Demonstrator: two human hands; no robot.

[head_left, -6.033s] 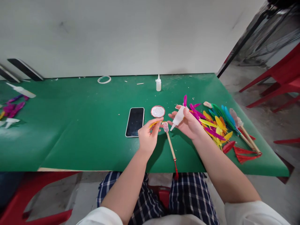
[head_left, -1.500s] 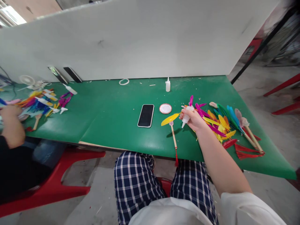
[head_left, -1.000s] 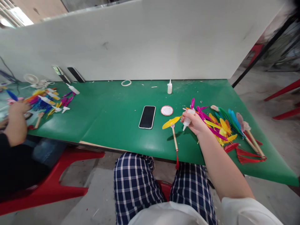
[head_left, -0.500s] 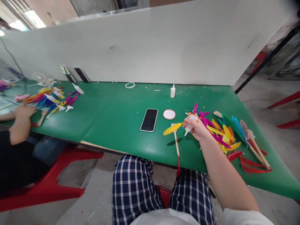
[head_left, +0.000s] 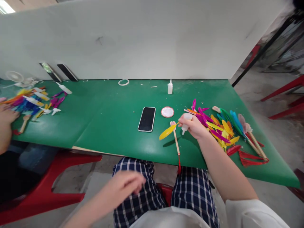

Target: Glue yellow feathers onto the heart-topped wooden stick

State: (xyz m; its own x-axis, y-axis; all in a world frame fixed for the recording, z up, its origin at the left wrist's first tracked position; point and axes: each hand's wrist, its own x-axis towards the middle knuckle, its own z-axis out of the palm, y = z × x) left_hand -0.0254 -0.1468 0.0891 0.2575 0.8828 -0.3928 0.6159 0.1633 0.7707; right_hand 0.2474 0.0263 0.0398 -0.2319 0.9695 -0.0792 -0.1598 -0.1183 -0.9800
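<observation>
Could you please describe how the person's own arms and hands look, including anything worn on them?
The right hand is ungloved, its wrist without watch or bracelet; a white sleeve ends around the elbow. The left hand also looks ungloved, though blur hides fine details; no sleeve shows on that side.

we face a pale grey board (head_left: 142, 47) that stands along the far edge of the green table (head_left: 104, 104) and bears a small dark smudge (head_left: 99, 40). above the board, at the top left, we see a bright patch of light (head_left: 6, 7). to our right, a black post (head_left: 261, 54) slants over grey floor (head_left: 251, 109), near red chair legs (head_left: 282, 88). another red chair (head_left: 66, 199) stands low on our left.
</observation>
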